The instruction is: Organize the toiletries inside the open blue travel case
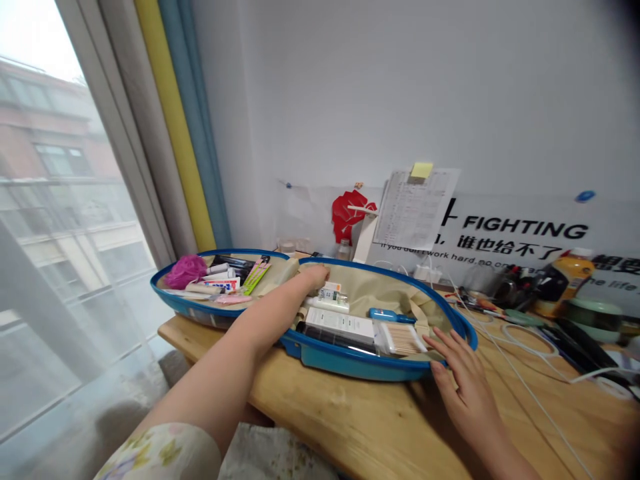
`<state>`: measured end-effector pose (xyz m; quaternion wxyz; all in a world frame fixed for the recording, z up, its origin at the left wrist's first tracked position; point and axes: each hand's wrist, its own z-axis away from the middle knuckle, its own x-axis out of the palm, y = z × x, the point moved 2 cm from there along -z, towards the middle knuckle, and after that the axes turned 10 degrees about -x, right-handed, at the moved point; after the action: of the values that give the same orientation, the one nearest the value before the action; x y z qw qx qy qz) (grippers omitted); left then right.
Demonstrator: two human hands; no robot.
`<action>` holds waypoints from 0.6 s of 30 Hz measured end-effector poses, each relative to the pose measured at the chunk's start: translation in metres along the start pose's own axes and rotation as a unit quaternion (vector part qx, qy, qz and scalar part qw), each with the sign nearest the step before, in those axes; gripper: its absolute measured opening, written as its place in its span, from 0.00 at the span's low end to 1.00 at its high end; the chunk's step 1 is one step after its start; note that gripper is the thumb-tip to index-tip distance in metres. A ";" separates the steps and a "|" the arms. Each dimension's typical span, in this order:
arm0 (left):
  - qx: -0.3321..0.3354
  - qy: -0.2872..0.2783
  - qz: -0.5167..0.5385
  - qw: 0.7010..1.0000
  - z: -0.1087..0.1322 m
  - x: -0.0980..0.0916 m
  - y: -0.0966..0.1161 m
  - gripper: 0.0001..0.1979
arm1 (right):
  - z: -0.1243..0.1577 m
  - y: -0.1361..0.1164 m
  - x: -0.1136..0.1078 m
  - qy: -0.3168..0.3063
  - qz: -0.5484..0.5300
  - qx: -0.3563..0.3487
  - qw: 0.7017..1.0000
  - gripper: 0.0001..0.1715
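A blue case (370,368) with a beige lining lies unfolded on the wooden table. My left hand (316,273) reaches into the back left corner of its right half, close above a white box with green marks (331,295); its fingers are mostly hidden, so I cannot tell whether they grip anything. At the right front rim rests my right hand (463,373), fingers spread and holding nothing. Near it lie a pack of cotton swabs (403,338), a blue bottle (385,315), a white printed box (340,323) and a long black item (340,338).
The case's left half holds a purple bath puff (186,271), a toothpaste box (225,285), green-pink packs (257,276) and dark items. To the right are white cables (530,333), an orange drink bottle (565,280) and clutter. A curtained window stands left; papers (417,210) hang behind.
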<state>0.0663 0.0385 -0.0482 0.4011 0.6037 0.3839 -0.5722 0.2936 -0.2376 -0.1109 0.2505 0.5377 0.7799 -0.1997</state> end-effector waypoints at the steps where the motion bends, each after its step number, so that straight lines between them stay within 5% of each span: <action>1: -0.006 0.014 0.009 1.000 0.000 -0.005 -0.002 0.15 | 0.000 0.001 0.000 -0.002 0.002 0.002 1.000 0.22; 4: -0.049 0.065 0.035 0.996 -0.003 -0.026 -0.024 0.15 | 0.000 0.001 0.001 0.000 0.005 0.000 1.000 0.21; 9: -0.172 0.085 0.031 0.981 0.008 -0.048 -0.102 0.18 | 0.000 -0.001 0.002 0.014 0.001 -0.004 1.000 0.21; 13: -0.235 0.004 0.001 0.972 0.030 -0.038 -0.155 0.17 | -0.001 -0.001 0.003 0.016 -0.001 0.002 1.000 0.21; 18: -0.269 -0.065 -0.015 0.961 0.047 -0.014 -0.184 0.22 | 0.000 0.001 0.003 0.016 -0.004 0.001 1.000 0.22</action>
<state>-0.1218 0.0652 -0.0440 0.5639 0.4293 0.5056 -0.4920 0.2935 -0.2350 -0.1126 0.2361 0.5384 0.7856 -0.1928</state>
